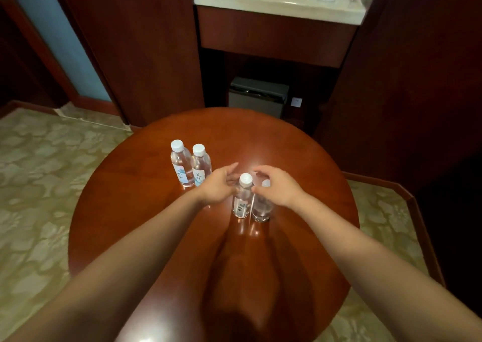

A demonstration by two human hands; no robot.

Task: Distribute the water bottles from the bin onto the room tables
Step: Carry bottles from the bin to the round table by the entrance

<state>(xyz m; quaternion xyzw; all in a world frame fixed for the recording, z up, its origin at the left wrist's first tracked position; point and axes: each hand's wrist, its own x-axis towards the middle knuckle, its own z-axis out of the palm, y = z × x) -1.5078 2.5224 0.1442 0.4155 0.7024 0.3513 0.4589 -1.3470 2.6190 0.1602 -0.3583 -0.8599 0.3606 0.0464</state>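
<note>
Four clear water bottles with white caps stand upright on a round red-brown table (300,159). Two stand side by side at the middle left: one bottle (180,163) and its neighbour (200,165). Nearer to me is a second pair, a left bottle (242,201) touching a right bottle (261,207). My left hand (216,186) is beside the left bottle's neck, fingers stretched loosely forward. My right hand (277,186) arches over the right bottle's cap with a gap under the fingers. Neither hand clasps a bottle. No bin is in view.
Beyond the table is a dark wooden cabinet with a pale stone counter (276,5) carrying cups. A small grey fridge (257,96) sits in the niche below. Patterned carpet (39,185) surrounds the table, and a doorway is at the far left.
</note>
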